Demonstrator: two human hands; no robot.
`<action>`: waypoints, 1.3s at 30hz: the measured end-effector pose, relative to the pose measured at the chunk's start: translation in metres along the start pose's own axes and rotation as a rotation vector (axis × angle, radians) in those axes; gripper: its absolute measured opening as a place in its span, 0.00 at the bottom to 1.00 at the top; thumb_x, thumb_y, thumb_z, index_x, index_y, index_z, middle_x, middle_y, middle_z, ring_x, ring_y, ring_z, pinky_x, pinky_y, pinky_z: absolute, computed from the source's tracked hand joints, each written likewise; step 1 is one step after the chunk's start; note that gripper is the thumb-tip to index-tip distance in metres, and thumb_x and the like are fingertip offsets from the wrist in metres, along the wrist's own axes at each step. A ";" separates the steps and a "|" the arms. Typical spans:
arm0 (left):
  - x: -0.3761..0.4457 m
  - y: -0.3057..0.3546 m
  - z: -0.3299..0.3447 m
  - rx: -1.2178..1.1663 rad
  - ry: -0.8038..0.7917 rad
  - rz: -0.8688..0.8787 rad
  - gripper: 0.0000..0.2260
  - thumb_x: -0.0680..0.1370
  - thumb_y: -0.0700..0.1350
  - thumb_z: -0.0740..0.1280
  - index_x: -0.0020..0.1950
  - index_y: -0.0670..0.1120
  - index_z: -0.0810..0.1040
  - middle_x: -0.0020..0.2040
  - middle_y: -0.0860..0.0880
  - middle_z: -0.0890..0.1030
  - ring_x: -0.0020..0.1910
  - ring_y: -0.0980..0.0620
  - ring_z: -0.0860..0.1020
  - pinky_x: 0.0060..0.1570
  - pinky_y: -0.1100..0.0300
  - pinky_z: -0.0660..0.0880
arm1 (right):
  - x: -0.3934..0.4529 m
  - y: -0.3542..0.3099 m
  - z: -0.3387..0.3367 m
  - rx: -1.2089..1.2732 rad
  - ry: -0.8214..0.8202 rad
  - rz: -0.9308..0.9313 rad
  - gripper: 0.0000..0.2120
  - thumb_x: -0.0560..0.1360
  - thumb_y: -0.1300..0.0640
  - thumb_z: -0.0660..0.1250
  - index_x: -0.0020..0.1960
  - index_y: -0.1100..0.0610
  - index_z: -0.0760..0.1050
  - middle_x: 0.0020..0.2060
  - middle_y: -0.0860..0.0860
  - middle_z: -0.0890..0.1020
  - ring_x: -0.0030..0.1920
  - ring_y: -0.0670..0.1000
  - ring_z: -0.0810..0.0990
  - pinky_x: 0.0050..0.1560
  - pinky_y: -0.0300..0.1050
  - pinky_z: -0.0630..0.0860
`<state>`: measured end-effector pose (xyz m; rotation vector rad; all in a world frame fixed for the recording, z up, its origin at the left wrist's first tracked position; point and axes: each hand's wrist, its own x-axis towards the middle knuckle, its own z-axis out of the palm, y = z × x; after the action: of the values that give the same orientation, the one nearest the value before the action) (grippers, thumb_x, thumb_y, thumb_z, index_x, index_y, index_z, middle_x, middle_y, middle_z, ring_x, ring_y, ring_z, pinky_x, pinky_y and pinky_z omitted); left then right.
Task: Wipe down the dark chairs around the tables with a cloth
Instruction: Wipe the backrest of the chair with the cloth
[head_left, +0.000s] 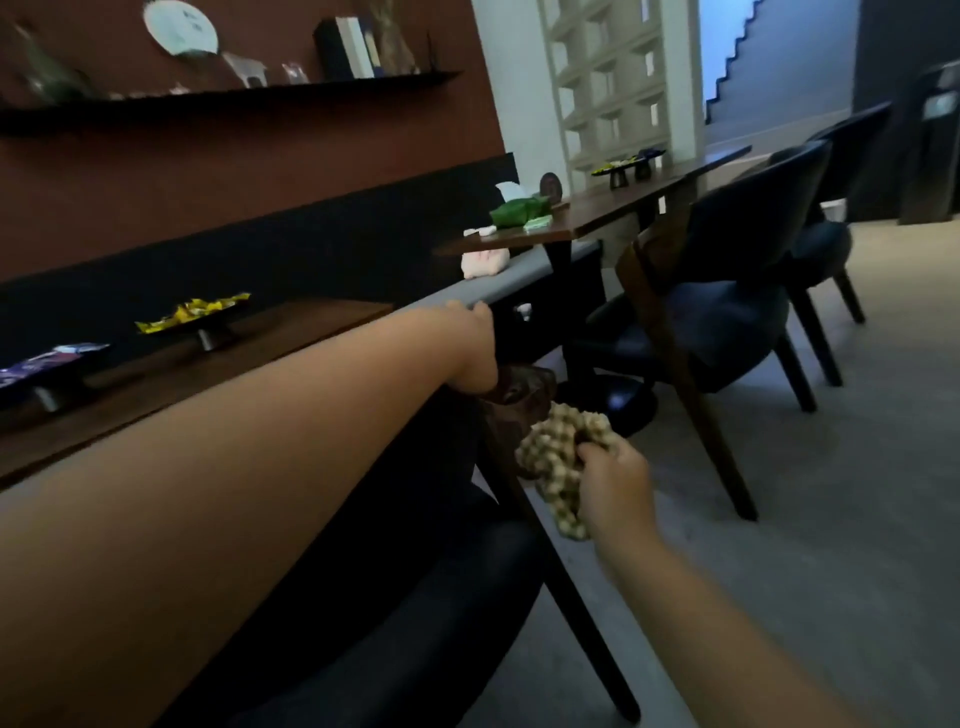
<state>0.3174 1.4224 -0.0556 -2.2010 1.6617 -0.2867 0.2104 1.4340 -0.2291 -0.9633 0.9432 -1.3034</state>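
- Right hand (615, 486) is sitting centre-low in the frame, gripping a bunched checkered cloth (558, 457); fingers are curling round the cloth's right edge, with the fingertips buried in the fabric.
- Cloth is bulging up and to the left of those fingers, and a tail of it is hanging below the hand; its left side is touching the brown wooden top of the near chair (498, 431).
- Near chair is filling the lower centre: dark seat, dark leg slanting down to the lower centre of the frame.
- Left hand (475, 345) is lying mid-frame at the end of a forearm that is crossing from the lower left; it is resting on the near chair's top corner, just above the cloth. Its fingers are bending down out of sight behind the chair top, so I cannot tell whether they are gripping or spread.
- Near table (208, 374) is running along the left behind the forearm, carrying small footed dishes of wrapped snacks (192, 312).
- Second dark chair (727, 291) is standing right of centre, pushed up to the far table (623, 200); a third one (836, 208) is sitting behind it at the upper right.
- Far table is holding a green tissue pack (519, 210) and another snack dish.
- A wall shelf (234, 98) with ornaments is crossing the upper left.
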 end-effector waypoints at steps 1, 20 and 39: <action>0.009 0.001 -0.005 -0.015 -0.034 -0.031 0.34 0.79 0.55 0.63 0.78 0.46 0.50 0.68 0.43 0.67 0.60 0.43 0.73 0.48 0.55 0.66 | 0.014 0.004 -0.004 -0.003 -0.009 0.021 0.14 0.77 0.62 0.57 0.42 0.49 0.78 0.40 0.50 0.83 0.42 0.50 0.81 0.39 0.44 0.76; 0.120 -0.016 -0.003 -0.587 -0.268 -0.527 0.08 0.77 0.52 0.66 0.43 0.49 0.75 0.46 0.50 0.77 0.45 0.54 0.76 0.40 0.60 0.68 | 0.218 0.025 0.070 -0.014 -0.495 0.078 0.05 0.78 0.57 0.62 0.52 0.51 0.75 0.43 0.47 0.80 0.47 0.50 0.79 0.42 0.43 0.72; 0.155 -0.011 0.008 -0.083 -0.295 -0.281 0.26 0.78 0.50 0.63 0.76 0.59 0.62 0.74 0.51 0.67 0.71 0.50 0.68 0.66 0.58 0.65 | 0.218 0.153 0.128 -0.287 -0.713 -0.248 0.13 0.79 0.50 0.53 0.58 0.46 0.73 0.48 0.50 0.75 0.47 0.50 0.74 0.49 0.46 0.72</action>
<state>0.3748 1.2780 -0.0677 -2.4019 1.2308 0.0366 0.3909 1.2257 -0.3347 -1.6662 0.4614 -0.9110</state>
